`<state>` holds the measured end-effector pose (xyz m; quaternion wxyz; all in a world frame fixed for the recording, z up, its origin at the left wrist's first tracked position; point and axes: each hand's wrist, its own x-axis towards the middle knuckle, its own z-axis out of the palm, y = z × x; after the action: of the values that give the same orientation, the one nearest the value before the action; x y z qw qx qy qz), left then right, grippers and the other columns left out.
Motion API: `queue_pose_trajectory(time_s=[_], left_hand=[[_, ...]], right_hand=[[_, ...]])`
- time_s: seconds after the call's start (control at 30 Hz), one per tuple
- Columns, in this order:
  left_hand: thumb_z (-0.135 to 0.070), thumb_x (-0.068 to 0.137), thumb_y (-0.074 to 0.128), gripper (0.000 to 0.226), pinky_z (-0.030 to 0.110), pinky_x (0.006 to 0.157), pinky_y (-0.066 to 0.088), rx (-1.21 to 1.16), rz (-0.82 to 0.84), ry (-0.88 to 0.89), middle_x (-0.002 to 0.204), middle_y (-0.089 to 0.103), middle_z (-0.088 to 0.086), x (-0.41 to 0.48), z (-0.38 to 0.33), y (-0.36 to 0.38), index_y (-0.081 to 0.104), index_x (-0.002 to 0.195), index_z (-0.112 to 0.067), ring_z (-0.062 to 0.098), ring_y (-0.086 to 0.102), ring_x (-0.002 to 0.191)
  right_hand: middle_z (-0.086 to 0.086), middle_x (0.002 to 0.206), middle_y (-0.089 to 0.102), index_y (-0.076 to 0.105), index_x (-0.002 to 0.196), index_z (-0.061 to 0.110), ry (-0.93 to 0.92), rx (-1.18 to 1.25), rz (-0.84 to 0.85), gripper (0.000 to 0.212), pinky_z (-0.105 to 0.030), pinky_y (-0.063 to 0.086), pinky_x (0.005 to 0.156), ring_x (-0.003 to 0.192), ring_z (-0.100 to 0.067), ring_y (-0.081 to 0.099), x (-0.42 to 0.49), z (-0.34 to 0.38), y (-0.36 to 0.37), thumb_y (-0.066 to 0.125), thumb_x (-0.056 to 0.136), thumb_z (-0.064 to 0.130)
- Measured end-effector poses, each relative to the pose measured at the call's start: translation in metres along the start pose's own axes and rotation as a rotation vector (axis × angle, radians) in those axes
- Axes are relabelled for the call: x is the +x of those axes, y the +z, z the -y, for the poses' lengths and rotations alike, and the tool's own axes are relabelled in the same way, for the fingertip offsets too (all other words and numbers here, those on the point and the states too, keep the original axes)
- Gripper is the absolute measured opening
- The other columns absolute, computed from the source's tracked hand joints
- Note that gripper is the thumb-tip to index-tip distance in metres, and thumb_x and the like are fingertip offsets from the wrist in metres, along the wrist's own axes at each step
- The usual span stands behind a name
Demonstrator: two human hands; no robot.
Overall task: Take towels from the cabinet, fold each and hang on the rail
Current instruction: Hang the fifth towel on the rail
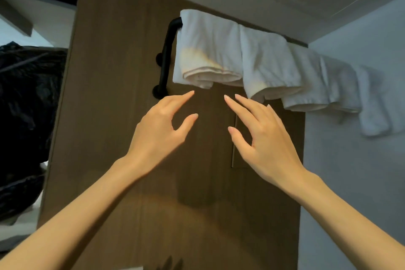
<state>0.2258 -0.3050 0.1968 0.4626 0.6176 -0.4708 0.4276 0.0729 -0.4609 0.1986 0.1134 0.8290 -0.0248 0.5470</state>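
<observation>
Several folded white towels hang side by side over a black rail (168, 46) fixed to a brown wooden panel. The leftmost towel (208, 50) has a yellowish stain near its lower edge. A second towel (267, 66) hangs to its right, and more towels (328, 85) continue toward the right. My left hand (162, 131) and my right hand (263, 136) are raised just below the two left towels, fingers spread and straight, holding nothing and touching no towel.
The brown wooden panel (114, 116) fills the middle, with a recessed handle (235, 151) behind my right hand. A dark bag or garment (26, 116) hangs at the left. A pale wall (350, 171) is at the right.
</observation>
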Motion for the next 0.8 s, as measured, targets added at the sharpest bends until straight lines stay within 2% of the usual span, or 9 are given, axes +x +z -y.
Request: queue_pose_trajectory(time_s=[0.33,0.43,0.53,0.8], left_hand=[[-0.042,0.093,0.054,0.048,0.032,0.095,0.047,0.178,0.114,-0.002,0.138,0.050,-0.015,-0.065,-0.086,-0.013,0.045,0.140,-0.036,0.010,0.049,0.124],[-0.044,0.093,0.052,0.048,0.032,0.092,0.046,0.220,0.149,0.012,0.139,0.049,-0.015,-0.078,-0.101,-0.017,0.044,0.140,-0.038,0.011,0.048,0.123],[-0.045,0.095,0.050,0.048,0.037,0.096,0.048,0.239,0.171,0.034,0.139,0.050,-0.011,-0.095,-0.110,-0.020,0.044,0.141,-0.035,0.013,0.049,0.124],[-0.045,0.094,0.046,0.050,0.040,0.099,0.046,0.286,0.283,0.052,0.137,0.054,-0.002,-0.169,-0.099,-0.015,0.046,0.141,-0.028,0.019,0.052,0.124]], right_hand=[[0.013,0.147,0.042,0.033,0.148,0.039,0.019,0.038,0.130,0.055,-0.034,0.008,0.117,0.137,-0.006,0.034,-0.086,-0.008,-0.057,0.052,0.096,0.036],[0.012,0.147,0.043,0.035,0.147,0.039,0.047,0.054,0.146,0.054,-0.034,0.009,0.116,0.136,-0.007,0.036,-0.105,-0.008,-0.067,0.049,0.095,0.040],[0.012,0.147,0.043,0.035,0.146,0.039,0.084,0.068,0.170,0.054,-0.036,0.011,0.117,0.137,-0.008,0.037,-0.124,-0.005,-0.072,0.045,0.093,0.044],[0.010,0.147,0.045,0.038,0.145,0.036,0.167,0.081,0.291,0.053,-0.041,0.013,0.119,0.136,-0.010,0.038,-0.187,0.016,-0.061,0.043,0.093,0.044]])
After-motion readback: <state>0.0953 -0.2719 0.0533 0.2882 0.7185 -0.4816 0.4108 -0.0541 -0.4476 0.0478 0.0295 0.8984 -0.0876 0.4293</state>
